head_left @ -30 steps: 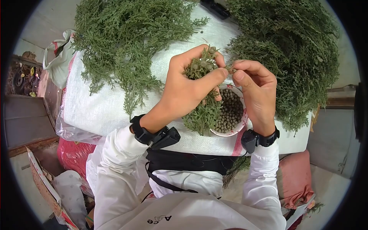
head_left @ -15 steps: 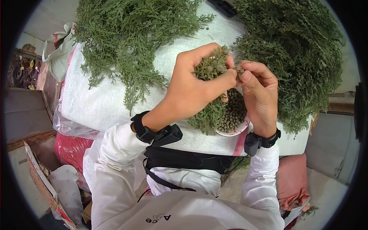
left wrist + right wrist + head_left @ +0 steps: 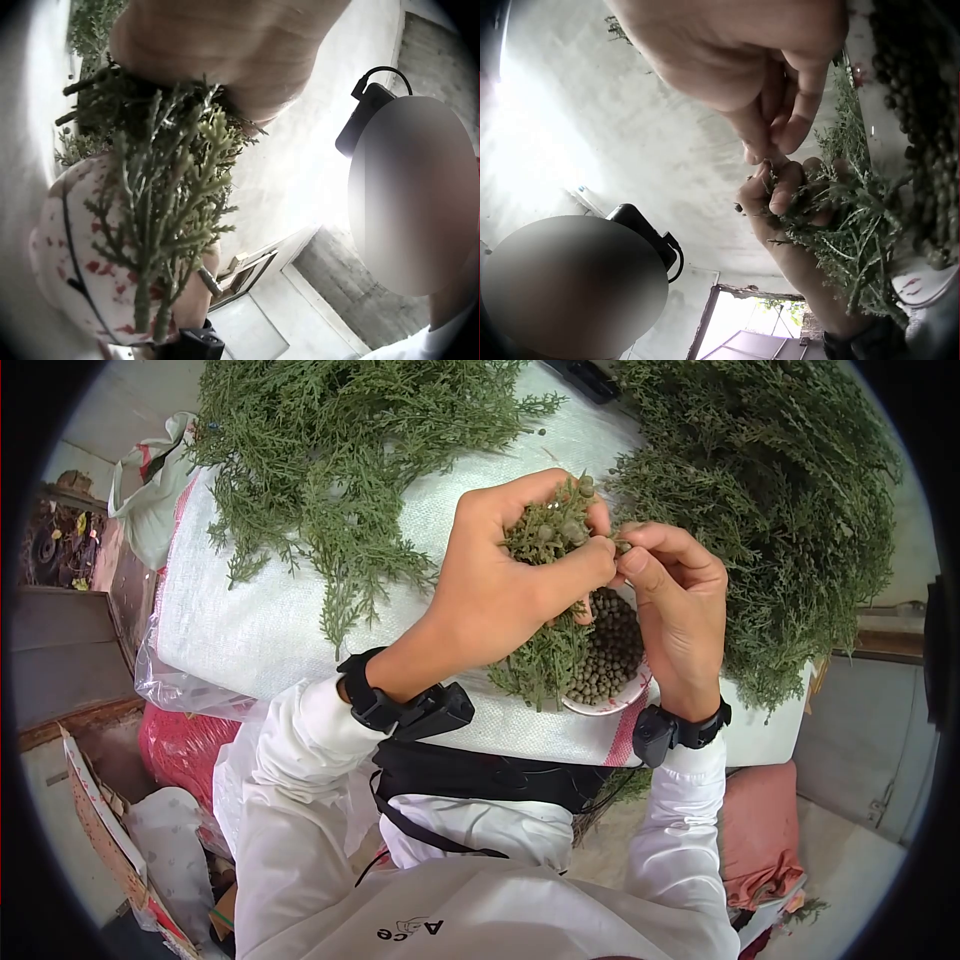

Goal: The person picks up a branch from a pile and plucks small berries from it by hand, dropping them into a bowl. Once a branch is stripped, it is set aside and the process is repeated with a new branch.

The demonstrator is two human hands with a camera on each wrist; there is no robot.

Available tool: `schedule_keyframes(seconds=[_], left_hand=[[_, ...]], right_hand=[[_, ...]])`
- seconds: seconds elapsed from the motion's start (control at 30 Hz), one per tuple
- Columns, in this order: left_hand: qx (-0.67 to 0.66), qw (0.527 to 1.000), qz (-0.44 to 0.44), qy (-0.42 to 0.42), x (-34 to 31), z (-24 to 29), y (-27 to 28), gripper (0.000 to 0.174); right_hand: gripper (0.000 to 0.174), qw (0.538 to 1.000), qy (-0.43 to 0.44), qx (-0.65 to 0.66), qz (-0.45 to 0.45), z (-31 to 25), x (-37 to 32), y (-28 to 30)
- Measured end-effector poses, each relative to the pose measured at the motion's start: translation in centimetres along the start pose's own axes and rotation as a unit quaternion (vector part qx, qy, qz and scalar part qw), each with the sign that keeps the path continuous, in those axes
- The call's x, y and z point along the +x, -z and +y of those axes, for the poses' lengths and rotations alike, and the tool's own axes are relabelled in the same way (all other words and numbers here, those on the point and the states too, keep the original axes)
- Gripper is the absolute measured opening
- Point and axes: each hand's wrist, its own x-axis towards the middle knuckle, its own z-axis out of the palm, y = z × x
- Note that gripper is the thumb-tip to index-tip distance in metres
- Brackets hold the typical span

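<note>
My left hand (image 3: 520, 575) grips a bunch of green sprigs (image 3: 545, 660) with round cones among them, its thumb and fingers curled round it. Close against the left thumb tip, the thumb and forefinger of my right hand (image 3: 680, 600) pinch a small cone or sprig tip. Below the hands stands a white bowl (image 3: 608, 707) with red marks, holding many small brown round cones (image 3: 612, 645). In the left wrist view the sprigs (image 3: 172, 187) hang beside the bowl (image 3: 82, 247). The right wrist view has both hands' fingertips meeting.
A large heap of green branches (image 3: 310, 470) lies at the left on the white woven sack (image 3: 240, 625), and another heap (image 3: 760, 510) at the right. A black object (image 3: 583, 378) lies at the far edge. Red bundles (image 3: 185, 750) and a pinkish cloth (image 3: 765, 825) sit lower down.
Over the last second both hands have shifted slightly right in the head view, with fingertips staying together. The left hand still grips the sprigs, and the right still pinches at them.
</note>
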Motion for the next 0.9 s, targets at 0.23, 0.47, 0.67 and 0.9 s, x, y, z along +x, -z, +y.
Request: schedule_keyframes(seconds=[0.23, 0.47, 0.67, 0.9], left_hand=[[0.005, 1.0, -0.012, -0.021, 0.1, -0.28, 0.09, 0.008], [0.009, 0.999, -0.024, -0.031, -0.09, -0.43, -0.1, 0.009], [0.011, 0.999, -0.014, -0.036, -0.12, -0.75, -0.11, 0.01], [-0.022, 1.0, -0.003, -0.021, 0.08, -0.87, -0.16, 0.01]], right_hand=[[0.018, 1.0, 0.022, -0.007, 0.005, 0.02, -0.14, -0.17], [0.018, 1.0, 0.022, -0.001, 0.009, 0.04, -0.18, -0.1], [0.018, 1.0, 0.022, 0.0, 0.02, 0.15, -0.25, -0.42], [0.018, 0.999, 0.021, -0.007, 0.031, 0.28, -0.25, -0.56]])
